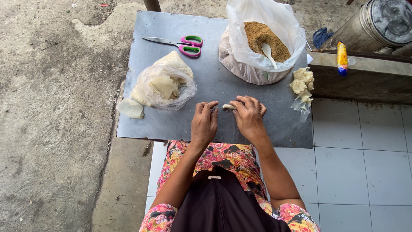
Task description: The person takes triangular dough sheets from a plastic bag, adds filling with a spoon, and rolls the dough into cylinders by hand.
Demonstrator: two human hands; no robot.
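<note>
- The left hand lies palm down on the grey metal desk, fingers bent and holding nothing; its fingertips sit just left of the small pale rolled pastry piece.
- The right hand presses down over that roll, fingers curled on it in a closed grip; only the roll's left end shows past the fingers.
- The roll lies near the front middle of the desk, between the two hands.
- To the left sits a clear plastic bag of thin cream-coloured wrapper sheets, with one loose pale sheet at the desk's left edge.
- Behind the hands stands a white plastic bag of brown crumbly filling with a white plastic spoon stuck in it.
- A pile of finished pale rolls on clear plastic rests at the right edge.
- Pink-and-green-handled scissors lie at the back of the desk.
</note>
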